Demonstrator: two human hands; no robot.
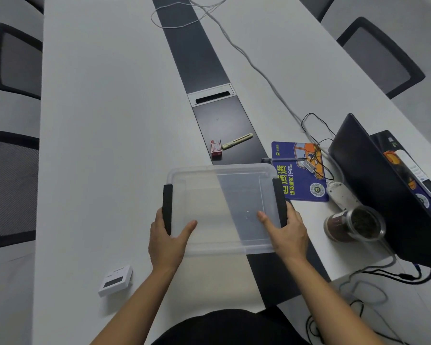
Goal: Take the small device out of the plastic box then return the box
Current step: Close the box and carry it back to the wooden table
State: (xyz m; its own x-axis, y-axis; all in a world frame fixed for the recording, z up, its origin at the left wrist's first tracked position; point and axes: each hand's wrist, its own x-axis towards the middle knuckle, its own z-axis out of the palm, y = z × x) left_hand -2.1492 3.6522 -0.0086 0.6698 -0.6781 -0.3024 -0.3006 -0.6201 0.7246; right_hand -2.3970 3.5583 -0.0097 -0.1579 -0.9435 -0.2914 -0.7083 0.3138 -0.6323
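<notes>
A clear plastic box (222, 175) with a black clip handle on each side sits in front of me on the white table, and I see nothing inside it. My left hand (168, 239) grips its left side at the black handle, thumb over the rim. My right hand (285, 230) grips the right side the same way. The small device (115, 280), a white square unit with a dark screen, lies on the table to the lower left of the box, apart from both hands.
Beyond the box lie a red staple box (216, 148) and a pale utility knife (237, 141) on the dark centre strip. To the right are a blue mouse pad (299, 185), a jar (353, 224), a laptop (373, 185) and cables. Mesh chairs (13, 185) stand at the left.
</notes>
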